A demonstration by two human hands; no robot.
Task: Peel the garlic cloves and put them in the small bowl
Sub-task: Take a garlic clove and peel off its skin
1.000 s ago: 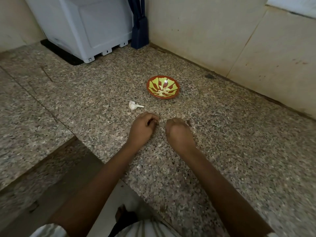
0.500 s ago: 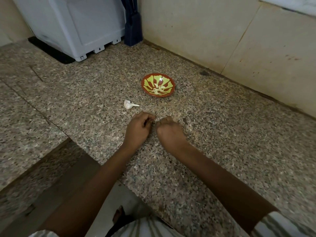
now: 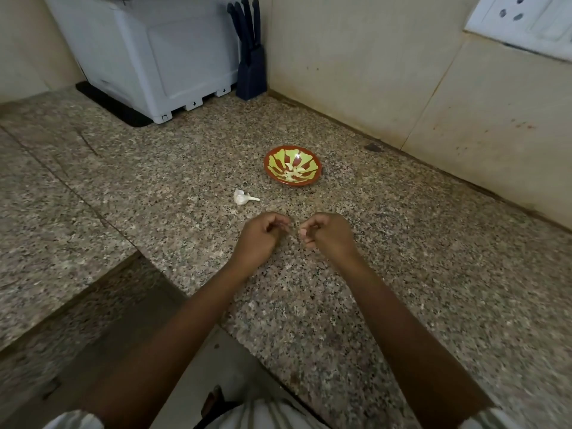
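Note:
The small red bowl [image 3: 292, 166] with a green pattern stands on the granite counter and holds several pale peeled cloves. A white garlic piece with a stem [image 3: 242, 197] lies to the bowl's left, in front of it. My left hand [image 3: 263, 236] and my right hand [image 3: 328, 234] hover close together just above the counter, nearer to me than the bowl, with their fingers curled inward. My right fingertips pinch a small pale garlic clove [image 3: 303, 232], mostly hidden. My left fingertips pinch what looks like a thin strip of garlic skin [image 3: 292, 231] between the hands.
A white appliance [image 3: 161, 57] on a black mat stands at the back left, with a dark knife block [image 3: 251, 72] beside it in the corner. Tiled walls border the counter at the back and right. The counter's front edge [image 3: 198, 308] steps down at the left.
Both hands have lifted off the counter and drawn slightly apart, with their fingertips now turned towards each other. The camera has tilted up a little. The bowl and the garlic piece have not moved.

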